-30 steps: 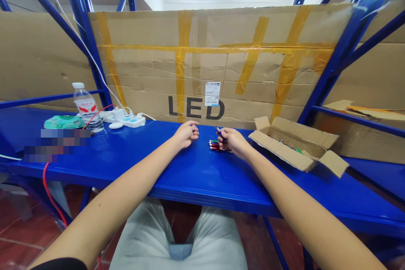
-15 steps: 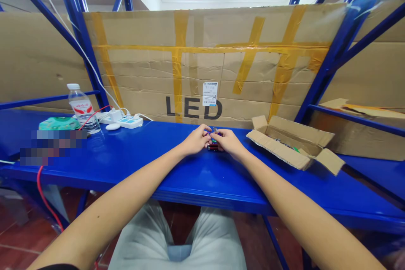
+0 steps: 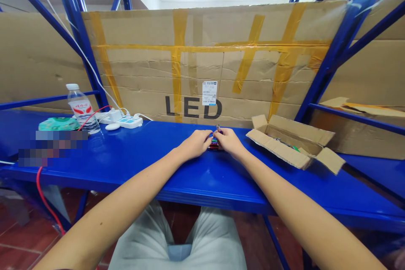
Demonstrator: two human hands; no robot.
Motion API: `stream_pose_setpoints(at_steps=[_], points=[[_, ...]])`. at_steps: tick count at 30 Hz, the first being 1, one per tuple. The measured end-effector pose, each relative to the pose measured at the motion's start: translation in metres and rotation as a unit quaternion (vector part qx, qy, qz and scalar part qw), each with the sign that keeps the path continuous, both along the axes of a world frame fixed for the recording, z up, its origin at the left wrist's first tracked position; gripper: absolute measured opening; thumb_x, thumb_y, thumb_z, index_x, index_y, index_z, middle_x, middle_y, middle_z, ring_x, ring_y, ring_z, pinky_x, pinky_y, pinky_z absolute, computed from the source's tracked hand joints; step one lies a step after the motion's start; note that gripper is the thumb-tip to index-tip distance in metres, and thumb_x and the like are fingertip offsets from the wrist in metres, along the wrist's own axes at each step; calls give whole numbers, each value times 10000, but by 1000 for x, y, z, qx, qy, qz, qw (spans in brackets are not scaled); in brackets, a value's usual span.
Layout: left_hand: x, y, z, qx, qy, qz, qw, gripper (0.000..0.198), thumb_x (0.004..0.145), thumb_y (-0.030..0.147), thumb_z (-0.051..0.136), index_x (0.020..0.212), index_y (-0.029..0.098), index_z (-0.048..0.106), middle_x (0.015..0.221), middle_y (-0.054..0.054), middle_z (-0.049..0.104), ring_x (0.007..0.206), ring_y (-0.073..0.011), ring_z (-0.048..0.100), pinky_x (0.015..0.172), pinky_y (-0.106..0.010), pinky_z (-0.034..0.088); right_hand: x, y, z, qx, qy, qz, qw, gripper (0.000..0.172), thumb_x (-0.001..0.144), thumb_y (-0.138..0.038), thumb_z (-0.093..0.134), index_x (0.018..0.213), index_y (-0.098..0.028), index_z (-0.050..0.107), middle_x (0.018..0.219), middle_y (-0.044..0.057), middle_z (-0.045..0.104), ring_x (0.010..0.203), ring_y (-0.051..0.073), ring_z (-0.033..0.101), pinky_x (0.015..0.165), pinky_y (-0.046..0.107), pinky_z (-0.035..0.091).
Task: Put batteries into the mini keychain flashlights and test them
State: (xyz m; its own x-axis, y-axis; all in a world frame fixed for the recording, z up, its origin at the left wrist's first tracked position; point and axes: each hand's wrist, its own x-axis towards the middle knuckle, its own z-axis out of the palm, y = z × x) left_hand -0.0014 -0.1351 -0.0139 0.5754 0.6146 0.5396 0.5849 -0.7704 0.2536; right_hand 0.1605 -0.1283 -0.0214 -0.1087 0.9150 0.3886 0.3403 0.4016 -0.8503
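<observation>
A small shiny object (image 3: 214, 147), dark red with green and purple glints, lies at the middle of the blue table (image 3: 126, 164). My left hand (image 3: 196, 142) is at its left end, its fingers closed about the object's edge and partly hidden. From the right, my right hand (image 3: 228, 141) pinches a small thin metallic piece (image 3: 218, 127) that sticks up above the fingertips. Both hands meet over the object and cover much of it, so its exact kind cannot be made out.
An open cardboard box (image 3: 281, 152) with small items stands at the right. At the left are a water bottle (image 3: 82, 112), a green packet (image 3: 59, 124), a white power strip (image 3: 126, 121) and a red cable (image 3: 47, 202). A tall cardboard sheet (image 3: 139, 76) closes off the back.
My left hand has come down slightly, its fingers now lower and flatter over the object. The thin metallic piece now stands up more visibly above my right fingertips.
</observation>
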Motion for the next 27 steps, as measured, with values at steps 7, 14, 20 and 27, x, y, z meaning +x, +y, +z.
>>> stream_pose_setpoints(at_steps=[7,14,20,27], points=[[-2,-4,3,-12,32,22,999,247,958,196,408,951,130,645,932,-130,707,852,-230,660,781,-317,471,-1,3,-4,-6,10,-5,1000,159,714,-304,503,608,-185,494,496,-36,441,520,120,423,532,247,340],[4,-4,2,-78,-28,92,992,233,903,169,436,785,143,635,687,-89,687,657,-195,653,647,-278,457,-3,3,-4,7,-37,-13,999,171,730,-296,480,603,-183,495,521,-25,470,541,129,437,537,254,323],[5,-3,3,-208,-126,49,969,295,864,188,442,584,176,532,396,27,525,389,-118,535,518,-224,422,-1,2,-3,37,-71,0,997,194,755,-322,483,630,-177,513,603,-5,539,611,142,473,589,265,342],[1,9,1,-260,-289,56,920,219,856,188,453,664,161,555,512,33,575,330,-74,471,399,-198,350,8,-1,3,6,-86,2,996,201,808,-352,480,684,-193,489,631,-12,529,637,150,471,612,273,344]])
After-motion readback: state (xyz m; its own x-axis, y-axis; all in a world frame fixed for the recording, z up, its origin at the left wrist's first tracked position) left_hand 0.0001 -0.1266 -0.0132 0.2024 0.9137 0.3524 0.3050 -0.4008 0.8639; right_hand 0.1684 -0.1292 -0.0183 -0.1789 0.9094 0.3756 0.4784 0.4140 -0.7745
